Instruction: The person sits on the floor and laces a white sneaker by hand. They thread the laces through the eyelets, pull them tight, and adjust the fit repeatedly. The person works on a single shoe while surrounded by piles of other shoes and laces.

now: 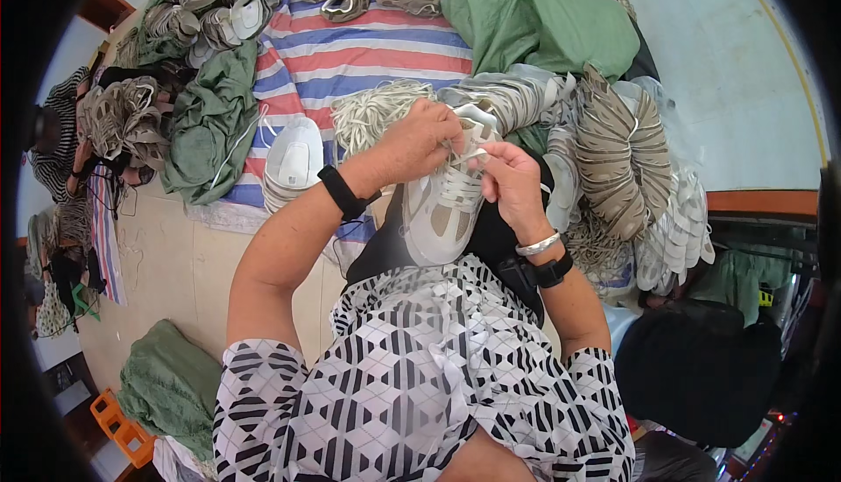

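A beige and white sneaker (440,226) rests on my lap, its toe toward me and its collar away from me. Pale lace (459,186) runs across its tongue in rows. At the upper eyelets my left hand (424,139) is closed, fingertips pinching at the lace by the shoe's left side. My right hand (517,186) pinches a lace end between thumb and fingers, just right of the tongue. Beyond my left wrist lies a thick bundle of off-white laces (372,112). The fingers partly cover the shoe's opening.
Stacked white shoe parts (294,162) stand at the left. Rows of brown shoe uppers (618,158) rise close on the right. A green sack (543,22) lies beyond on the striped sheet (377,49). At far left, another person (66,145) sits beside a pile of uppers (123,119).
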Demonstrator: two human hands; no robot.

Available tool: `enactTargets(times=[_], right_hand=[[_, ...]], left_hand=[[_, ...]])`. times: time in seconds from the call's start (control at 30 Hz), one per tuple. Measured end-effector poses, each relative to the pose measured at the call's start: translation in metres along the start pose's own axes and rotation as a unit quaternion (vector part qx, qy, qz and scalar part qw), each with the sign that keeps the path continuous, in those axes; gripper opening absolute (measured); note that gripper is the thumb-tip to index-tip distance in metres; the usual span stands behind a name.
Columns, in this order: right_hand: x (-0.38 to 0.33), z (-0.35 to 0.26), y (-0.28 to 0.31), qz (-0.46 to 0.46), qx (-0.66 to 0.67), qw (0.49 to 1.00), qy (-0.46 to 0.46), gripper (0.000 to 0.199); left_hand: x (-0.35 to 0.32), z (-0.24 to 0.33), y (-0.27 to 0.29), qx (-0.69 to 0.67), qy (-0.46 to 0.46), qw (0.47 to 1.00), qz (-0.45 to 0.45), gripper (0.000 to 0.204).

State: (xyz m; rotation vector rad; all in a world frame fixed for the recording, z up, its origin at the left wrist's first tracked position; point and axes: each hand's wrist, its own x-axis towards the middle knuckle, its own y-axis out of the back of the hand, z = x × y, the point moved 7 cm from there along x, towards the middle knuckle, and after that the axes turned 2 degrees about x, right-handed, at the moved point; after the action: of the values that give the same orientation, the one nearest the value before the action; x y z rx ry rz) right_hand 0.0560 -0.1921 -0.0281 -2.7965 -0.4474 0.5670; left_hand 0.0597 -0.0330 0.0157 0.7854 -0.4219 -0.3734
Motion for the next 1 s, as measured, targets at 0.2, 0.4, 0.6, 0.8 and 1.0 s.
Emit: enactTargets(times=[0.2, 0.4, 0.6, 0.8, 1.0], right_hand=[[0.001, -0.017, -0.005, -0.033, -0.153, 0.986, 0.054, 0.014], [-0.015, -0.034, -0.025, -0.057, -0.268, 0.947, 0.166, 0.015], [-0.023, -0.057, -0.006, 0.074, -0.391, 0.872, 0.283, 0.015], [-0.035, -0.023, 0.023, -0.061, -0.529, 0.83, 0.166, 0.017], [-0.054, -0.003, 0.074, -0.117, -0.367, 0.922, -0.026, 0.016]], left_hand=[[0.006, 0.017, -0.001, 0.036, -0.035, 0.998, 0.029, 0.01], [-0.001, 0.018, -0.008, 0.021, -0.032, 0.999, 0.025, 0.01], [-0.004, 0.019, -0.003, -0.022, -0.047, 0.999, -0.003, 0.012], [-0.001, 0.03, 0.003, 0.053, -0.073, 0.995, -0.028, 0.011], [0.005, 0.032, -0.005, 0.112, -0.048, 0.992, 0.003, 0.01]])
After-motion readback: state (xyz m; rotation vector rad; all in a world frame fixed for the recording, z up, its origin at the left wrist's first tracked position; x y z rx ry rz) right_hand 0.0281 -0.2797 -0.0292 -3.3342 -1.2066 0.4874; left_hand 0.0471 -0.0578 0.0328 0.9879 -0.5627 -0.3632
